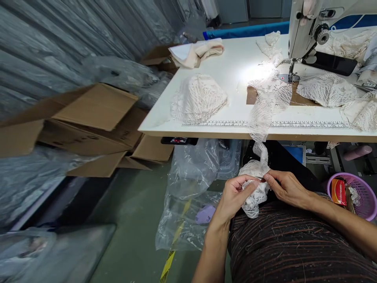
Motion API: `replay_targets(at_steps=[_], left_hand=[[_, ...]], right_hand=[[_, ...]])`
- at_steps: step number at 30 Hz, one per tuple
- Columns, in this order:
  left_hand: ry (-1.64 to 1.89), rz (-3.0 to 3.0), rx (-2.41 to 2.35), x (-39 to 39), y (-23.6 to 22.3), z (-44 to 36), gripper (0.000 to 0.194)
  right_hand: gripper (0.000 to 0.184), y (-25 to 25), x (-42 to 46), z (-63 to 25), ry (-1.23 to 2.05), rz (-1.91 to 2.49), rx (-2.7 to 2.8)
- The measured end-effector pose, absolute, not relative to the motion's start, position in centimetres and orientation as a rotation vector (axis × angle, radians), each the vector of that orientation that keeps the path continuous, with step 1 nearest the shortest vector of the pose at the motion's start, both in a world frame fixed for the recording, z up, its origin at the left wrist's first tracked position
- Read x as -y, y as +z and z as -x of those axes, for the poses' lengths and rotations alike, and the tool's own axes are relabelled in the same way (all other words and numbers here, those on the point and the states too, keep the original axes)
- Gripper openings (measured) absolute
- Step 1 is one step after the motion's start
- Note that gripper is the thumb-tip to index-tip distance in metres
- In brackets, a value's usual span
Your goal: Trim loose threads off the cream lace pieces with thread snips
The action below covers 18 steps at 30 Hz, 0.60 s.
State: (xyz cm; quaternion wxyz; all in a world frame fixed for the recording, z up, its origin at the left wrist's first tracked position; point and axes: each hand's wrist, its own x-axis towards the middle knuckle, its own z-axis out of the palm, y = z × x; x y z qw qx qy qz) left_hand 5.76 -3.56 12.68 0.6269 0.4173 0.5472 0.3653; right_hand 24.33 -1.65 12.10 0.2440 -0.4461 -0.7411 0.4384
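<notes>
My left hand is closed, its thumb and fingers pinching the edge of a piece of white lace above my lap. My right hand pinches the same lace from the other side, close to the left fingertips. A small dark brown thing shows between the two sets of fingertips; I cannot make out its kind. From my hands the lace runs up over the table edge as a strip to the sewing machine, where it lies near the presser foot.
Folded lace pieces lie on the white table at left, more lace at right. A dark phone-like slab rests behind the needle. A purple basket stands low at right. Open cardboard boxes and plastic bags are at left.
</notes>
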Motion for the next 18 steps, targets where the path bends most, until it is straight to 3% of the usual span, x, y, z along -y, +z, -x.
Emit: replay_targets(at_steps=[6, 12, 18], left_hand=[[0.786, -1.045, -1.270, 3.4, 13.1, -6.0, 0.039], [0.781, -1.077, -1.255, 3.0, 12.1, -5.7, 0.043], [0.798, -1.171, -1.271, 2.1, 12.5, -5.6, 0.037]], right_hand=[[0.037, 11.7, 1.7, -24.0, 1.077, 1.281, 2.035], [0.030, 10.2, 0.3, -25.2, 1.014, 1.311, 1.664], [0.049, 8.3, -2.9, -24.7, 1.190, 1.326, 1.375]])
